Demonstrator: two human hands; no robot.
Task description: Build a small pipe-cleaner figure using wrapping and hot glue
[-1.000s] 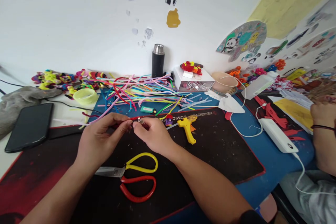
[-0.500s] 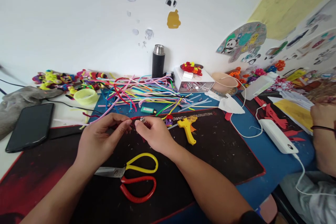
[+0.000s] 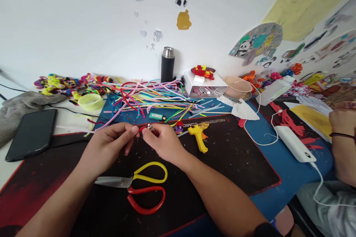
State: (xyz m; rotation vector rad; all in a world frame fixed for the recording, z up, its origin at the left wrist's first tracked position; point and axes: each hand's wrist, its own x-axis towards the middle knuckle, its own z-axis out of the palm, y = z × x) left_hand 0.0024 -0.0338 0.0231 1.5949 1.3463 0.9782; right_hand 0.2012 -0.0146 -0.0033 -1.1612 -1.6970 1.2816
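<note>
Above the dark mat, my left hand (image 3: 107,146) pinches a short red strip (image 3: 142,128), probably a pipe cleaner, between thumb and forefinger. My right hand (image 3: 165,143) is closed in a pinch just beside it, on the strip's other end. A small silvery metal piece (image 3: 150,127) shows at the right fingertips; its kind is too small to tell. Below my hands lie scissors (image 3: 122,182) with one yellow and one red handle. Right of my right hand rests a yellow glue gun (image 3: 199,137), near a small purple and red figure (image 3: 179,127).
Behind my hands spreads a pile of coloured pipe cleaners (image 3: 155,94), with a green stick-shaped item (image 3: 157,117) in front. A black thermos (image 3: 168,64) stands by the wall. A phone (image 3: 32,135) lies left. On the right are a white power bank (image 3: 294,144) and another person's arm (image 3: 343,144).
My left hand has shifted slightly left and down, and its fingers have turned. More of the red strip shows between my hands. The right hand has barely moved.
</note>
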